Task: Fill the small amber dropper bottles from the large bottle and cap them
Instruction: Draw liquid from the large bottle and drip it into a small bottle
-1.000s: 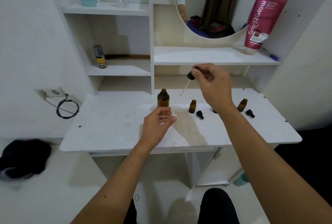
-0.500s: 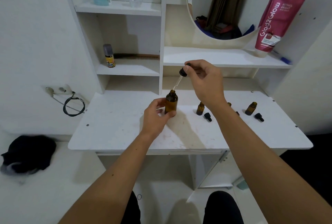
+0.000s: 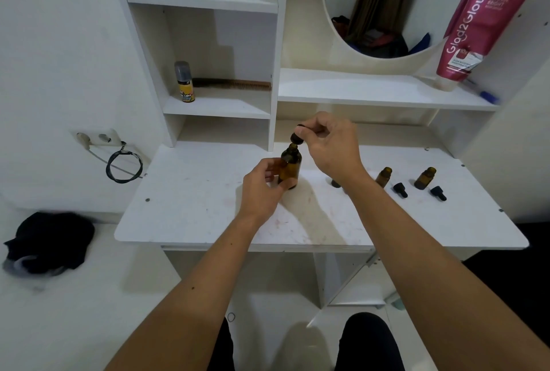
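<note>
The large amber bottle (image 3: pixel 291 167) stands on the white table (image 3: pixel 193 210), and my left hand (image 3: pixel 262 189) grips its side. My right hand (image 3: pixel 330 147) pinches the black dropper cap (image 3: pixel 297 136) right above the bottle's mouth; its glass tube is down inside the neck. Two small amber bottles (image 3: pixel 383 176) (image 3: pixel 425 177) stand open to the right, each with a black dropper cap (image 3: pixel 400 190) (image 3: pixel 438 193) lying beside it. A third small bottle (image 3: pixel 335 183) is mostly hidden behind my right wrist.
Shelves at the back hold a yellow spray can (image 3: pixel 184 82), a comb (image 3: pixel 232 84) and a pink tube (image 3: pixel 479 31). A wall socket with a coiled black cable (image 3: pixel 123 165) is at the left. A dark cloth (image 3: pixel 49 242) lies on the floor.
My left hand reached the large bottle and took hold of it. My right hand carried the dropper left and lowered it until the tube entered the bottle's neck.
</note>
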